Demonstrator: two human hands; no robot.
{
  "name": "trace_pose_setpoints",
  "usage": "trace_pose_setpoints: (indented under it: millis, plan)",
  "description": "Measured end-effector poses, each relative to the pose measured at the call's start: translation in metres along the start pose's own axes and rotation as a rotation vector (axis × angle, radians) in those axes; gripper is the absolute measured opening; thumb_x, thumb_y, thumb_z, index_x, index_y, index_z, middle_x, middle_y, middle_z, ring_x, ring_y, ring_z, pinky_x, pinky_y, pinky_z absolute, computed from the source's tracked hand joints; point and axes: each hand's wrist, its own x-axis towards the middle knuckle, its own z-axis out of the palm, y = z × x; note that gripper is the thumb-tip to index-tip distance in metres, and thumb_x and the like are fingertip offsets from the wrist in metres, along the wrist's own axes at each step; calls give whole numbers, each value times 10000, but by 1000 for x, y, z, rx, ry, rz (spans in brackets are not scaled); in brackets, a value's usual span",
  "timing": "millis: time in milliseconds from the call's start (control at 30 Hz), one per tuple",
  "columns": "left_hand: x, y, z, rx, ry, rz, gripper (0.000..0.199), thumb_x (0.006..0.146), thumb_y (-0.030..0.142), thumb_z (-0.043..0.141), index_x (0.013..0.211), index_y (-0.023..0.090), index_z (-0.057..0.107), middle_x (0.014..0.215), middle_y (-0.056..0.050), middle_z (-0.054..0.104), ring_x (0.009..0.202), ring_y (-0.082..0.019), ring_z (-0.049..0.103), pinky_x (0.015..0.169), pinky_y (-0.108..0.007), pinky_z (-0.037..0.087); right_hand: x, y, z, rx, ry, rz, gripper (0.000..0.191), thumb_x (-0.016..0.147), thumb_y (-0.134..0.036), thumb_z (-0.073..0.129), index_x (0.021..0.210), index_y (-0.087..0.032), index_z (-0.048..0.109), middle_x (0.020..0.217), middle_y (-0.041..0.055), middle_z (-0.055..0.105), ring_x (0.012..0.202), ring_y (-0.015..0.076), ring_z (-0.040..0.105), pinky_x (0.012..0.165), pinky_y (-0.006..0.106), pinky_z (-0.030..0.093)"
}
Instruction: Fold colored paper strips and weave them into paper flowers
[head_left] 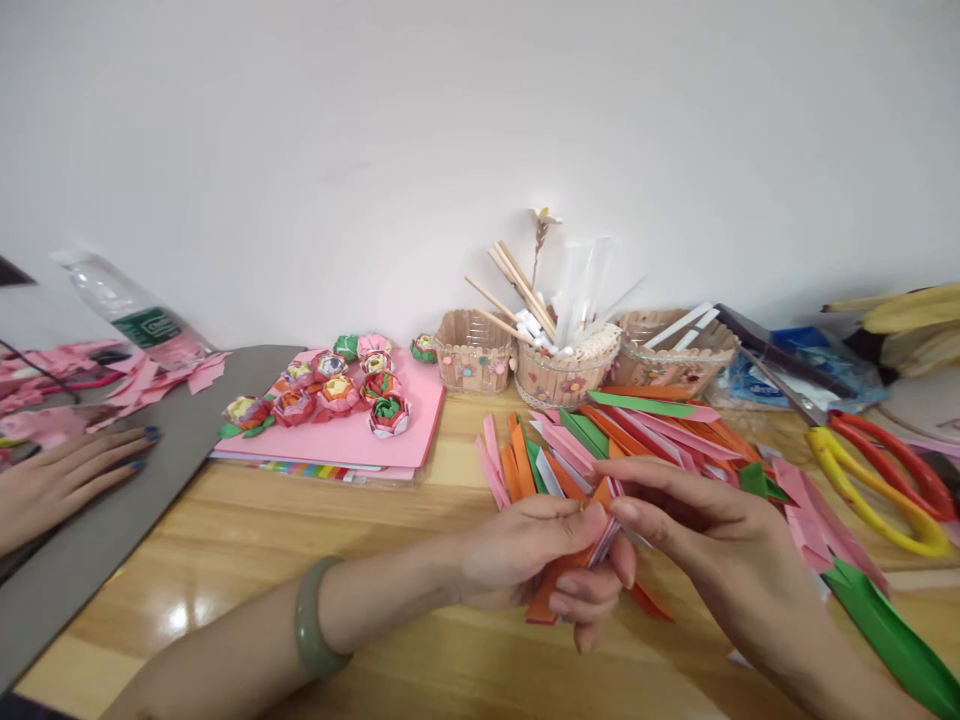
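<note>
My left hand (525, 550), with a green bangle (319, 615) on its wrist, grips a small stack of folded paper strips (551, 590), orange on the outside with pink and white edges. The fingers of my right hand (697, 520) pinch the upper end of this same stack. Just beyond both hands lies a loose pile of folded paper strips (637, 430) in orange, green, pink and white. What lies between my right fingertips is partly hidden.
Paper flowers (337, 393) sit on pink sheets (409, 440). Decorated wooden baskets (472, 355) line the wall. Scissors (862, 480) with yellow and red handles lie right. At left, another person's hand (82, 470) rests on a grey board (176, 475), near pink scraps and a plastic bottle (135, 310).
</note>
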Motion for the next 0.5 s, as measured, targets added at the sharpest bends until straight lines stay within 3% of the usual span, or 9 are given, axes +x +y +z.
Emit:
trace_pose_setpoints:
  millis: [133, 300, 500]
  plan:
    - [-1, 1, 1, -107, -32, -71, 393, 738, 521, 557, 689, 135, 505, 442, 85, 327, 351, -39, 286, 399, -181, 350, 5, 0, -4, -45, -142, -18, 352, 716, -426, 635, 1031, -272, 663, 886, 32, 719, 698, 185, 667, 576, 292, 563]
    - [0, 0, 0, -144, -79, -107, 394, 732, 516, 567, 659, 136, 495, 419, 91, 344, 330, -27, 283, 387, -174, 359, 7, 2, -6, -51, -215, -23, 223, 717, -434, 634, 783, -234, 707, 660, 2, 679, 575, 142, 619, 519, 230, 515]
    - [0, -8, -3, -216, -102, -98, 384, 732, 528, 554, 689, 152, 491, 476, 44, 524, 455, -110, 556, 502, -250, 477, 6, 2, -8, -53, -232, 11, 206, 733, -423, 617, 741, -232, 695, 664, -9, 666, 598, 142, 616, 531, 222, 506]
